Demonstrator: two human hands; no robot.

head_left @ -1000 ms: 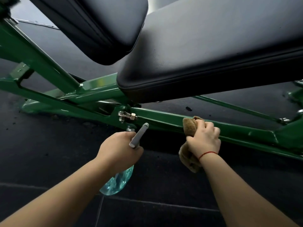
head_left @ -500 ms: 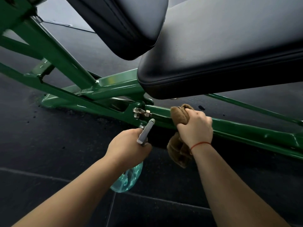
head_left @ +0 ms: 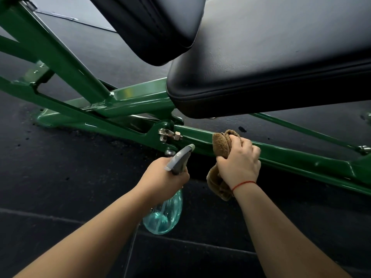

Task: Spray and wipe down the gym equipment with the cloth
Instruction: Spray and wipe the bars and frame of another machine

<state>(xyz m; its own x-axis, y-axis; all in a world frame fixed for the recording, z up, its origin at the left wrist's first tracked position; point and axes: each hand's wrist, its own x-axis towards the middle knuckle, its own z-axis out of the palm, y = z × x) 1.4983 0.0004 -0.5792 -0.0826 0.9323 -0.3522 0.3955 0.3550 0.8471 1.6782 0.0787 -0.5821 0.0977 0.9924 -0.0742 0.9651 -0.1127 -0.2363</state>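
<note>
Hands low in the middle of the frame, both occupied. Curled grip of the left hand (head_left: 163, 178) round the neck of a spray bottle (head_left: 163, 216), grey trigger head (head_left: 179, 158) sticking up past the knuckles and aimed toward the green frame (head_left: 60, 57) of the gym equipment; teal see-through body hanging tilted below the fist, above the dark floor (head_left: 60, 187). Trigger finger hidden, so squeeze or none impossible to tell. Just right of centre, right hand (head_left: 240, 165) with fingers curled over a bunched brown cloth (head_left: 220, 145), pressing it against the long green rail (head_left: 301, 158) slanting from the centre down toward the right edge. Top of the cloth humped over the rail above the fingers, loose end drooping below the palm beside the wrist. Round that wrist, a thin red string (head_left: 243, 184). Tip of the trigger head near the cloth but apart from it. At the frame joint just left of the cloth and above the trigger head, a silver bolt and nut (head_left: 170, 134). Upper right filled by a wide black pad (head_left: 271, 67) overhanging the rail; at top centre a second black pad (head_left: 152, 27), its lower corner overlapping the first in the picture. More tubes of the frame slanting from the upper left down to the joint.
</note>
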